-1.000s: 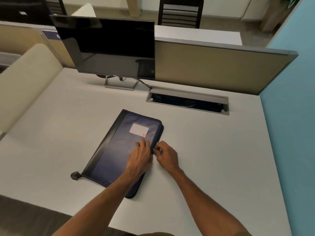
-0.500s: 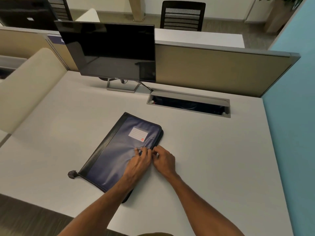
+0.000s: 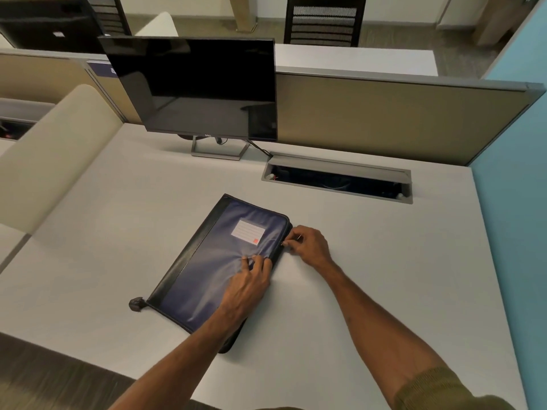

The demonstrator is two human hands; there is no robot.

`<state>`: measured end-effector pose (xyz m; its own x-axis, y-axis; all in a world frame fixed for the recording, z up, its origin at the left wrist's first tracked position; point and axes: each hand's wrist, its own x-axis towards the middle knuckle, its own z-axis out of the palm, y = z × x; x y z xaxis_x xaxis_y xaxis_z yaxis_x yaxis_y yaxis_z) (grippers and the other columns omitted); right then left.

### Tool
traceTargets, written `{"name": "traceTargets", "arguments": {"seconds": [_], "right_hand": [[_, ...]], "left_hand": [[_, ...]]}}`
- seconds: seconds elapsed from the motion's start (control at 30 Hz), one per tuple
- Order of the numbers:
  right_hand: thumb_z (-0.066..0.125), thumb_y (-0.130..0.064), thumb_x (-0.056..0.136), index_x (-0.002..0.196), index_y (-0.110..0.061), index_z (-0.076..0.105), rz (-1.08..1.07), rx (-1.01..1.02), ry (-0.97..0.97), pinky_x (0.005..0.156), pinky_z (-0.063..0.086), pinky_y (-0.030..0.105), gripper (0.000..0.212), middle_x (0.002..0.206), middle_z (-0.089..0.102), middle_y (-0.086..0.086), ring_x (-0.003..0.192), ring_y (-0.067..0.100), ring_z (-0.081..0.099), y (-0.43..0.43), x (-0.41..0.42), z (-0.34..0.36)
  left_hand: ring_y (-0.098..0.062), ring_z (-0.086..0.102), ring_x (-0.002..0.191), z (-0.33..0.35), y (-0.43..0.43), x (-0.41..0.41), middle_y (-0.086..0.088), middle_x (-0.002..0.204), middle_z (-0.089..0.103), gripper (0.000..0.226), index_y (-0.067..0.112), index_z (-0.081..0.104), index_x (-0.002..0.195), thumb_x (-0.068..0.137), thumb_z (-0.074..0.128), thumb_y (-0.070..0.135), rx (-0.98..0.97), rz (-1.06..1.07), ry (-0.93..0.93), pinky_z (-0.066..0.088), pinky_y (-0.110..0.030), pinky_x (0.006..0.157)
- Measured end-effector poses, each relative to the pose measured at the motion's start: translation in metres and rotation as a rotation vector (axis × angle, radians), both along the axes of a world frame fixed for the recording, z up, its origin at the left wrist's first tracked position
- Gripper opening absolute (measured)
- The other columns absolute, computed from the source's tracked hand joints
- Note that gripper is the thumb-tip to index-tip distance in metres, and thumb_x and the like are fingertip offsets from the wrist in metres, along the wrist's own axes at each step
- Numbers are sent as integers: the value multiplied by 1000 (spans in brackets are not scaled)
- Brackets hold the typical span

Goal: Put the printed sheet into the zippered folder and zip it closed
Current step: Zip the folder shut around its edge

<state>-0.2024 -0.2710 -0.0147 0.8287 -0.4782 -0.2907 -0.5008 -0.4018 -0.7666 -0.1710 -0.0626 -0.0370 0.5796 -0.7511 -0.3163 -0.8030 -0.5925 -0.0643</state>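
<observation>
A dark blue zippered folder point(image 3: 207, 261) with a black spine and a white label lies flat and slanted on the white desk point(image 3: 384, 261). My left hand point(image 3: 248, 285) presses its fingertips on the folder's cover near the right edge. My right hand point(image 3: 307, 245) pinches the zipper pull at the folder's right edge, a little below the far right corner. A small black tab point(image 3: 136, 304) sticks out from the folder's near left corner. No printed sheet shows anywhere.
A black monitor point(image 3: 195, 87) on a grey stand is at the back left. A sunken cable tray point(image 3: 337, 180) with its lid up lies behind the folder. Beige dividers wall the back and left, a teal panel point(image 3: 515, 202) the right.
My right hand has slid along the folder's right edge away from me, toward the far corner. My left hand stayed pressed on the cover.
</observation>
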Motion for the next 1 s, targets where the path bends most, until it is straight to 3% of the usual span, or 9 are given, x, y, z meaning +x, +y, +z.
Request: {"name": "traceTargets", "arguments": {"seconds": [0.13, 0.27, 0.37, 0.5, 0.63, 0.73, 0.8, 0.9, 1.0], "right_hand": [[79, -18, 92, 93, -9, 78, -160, -25, -32, 86, 61, 39, 10, 92, 81, 7, 84, 24, 78, -17, 8, 2], [76, -16, 94, 94, -10, 78, -137, -53, 5, 92, 61, 42, 7, 93, 81, 5, 87, 23, 79, -32, 13, 0], [75, -18, 96, 97, -9, 78, -87, -86, 13, 92, 59, 42, 9, 101, 79, 4, 96, 24, 74, -31, 15, -3], [72, -14, 97, 99, -6, 75, 20, -116, 8, 91, 57, 43, 8, 106, 76, 5, 98, 27, 70, -33, 14, -6], [70, -12, 99, 103, -6, 74, 70, -149, -8, 91, 56, 42, 8, 109, 74, 6, 100, 27, 69, -35, 12, -10], [69, -10, 100, 106, -5, 73, 91, -162, -12, 91, 57, 42, 9, 111, 72, 8, 101, 28, 68, -35, 12, -13], [69, -11, 100, 106, -4, 73, 95, -168, -12, 91, 57, 42, 10, 112, 70, 9, 101, 27, 67, -37, 13, -15], [70, -13, 100, 106, -6, 72, 104, -166, -8, 90, 57, 43, 10, 111, 69, 7, 100, 26, 67, -38, 16, -17], [69, -16, 101, 106, -6, 73, 115, -176, -5, 88, 57, 40, 12, 111, 70, 6, 99, 25, 67, -40, 19, -21]], "left_hand": [[-58, 61, 130, 0, 3, -1, -26, 140, 57, 31, 7, 50, 142, 113, 53, 18, -9, -34, -38, 69, -51, 80], [-56, 45, 148, -12, 16, -6, -23, 155, 46, 37, 11, 40, 149, 114, 49, 19, 6, -10, 14, 65, -57, 94], [-55, 47, 147, -15, 19, -3, -23, 154, 49, 39, 11, 45, 148, 112, 52, 24, 18, -14, -1, 67, -54, 90], [-39, 60, 130, -16, 22, 6, -13, 143, 56, 45, 14, 50, 139, 103, 51, 41, -18, -22, -10, 64, -48, 82], [-28, 60, 106, -5, 0, 18, -4, 126, 58, 40, 19, 55, 124, 98, 50, 49, -125, 58, -35, 55, -43, 71], [-28, 56, 121, 0, -27, 32, -3, 140, 53, 47, 19, 52, 132, 99, 50, 52, -162, 123, -17, 54, -43, 80], [-32, 47, 141, 2, -47, 42, -6, 159, 42, 56, 20, 47, 143, 99, 52, 55, -185, 151, 5, 54, -47, 98], [-39, 12, 165, 7, -72, 64, -7, 178, 9, 84, 28, 26, 164, 96, 56, 67, -195, 155, 94, 34, -63, 125], [-45, -4, 165, 7, -89, 88, -3, 180, -6, 101, 41, 12, 167, 87, 62, 78, -55, 99, 210, 22, -76, 124]]}}
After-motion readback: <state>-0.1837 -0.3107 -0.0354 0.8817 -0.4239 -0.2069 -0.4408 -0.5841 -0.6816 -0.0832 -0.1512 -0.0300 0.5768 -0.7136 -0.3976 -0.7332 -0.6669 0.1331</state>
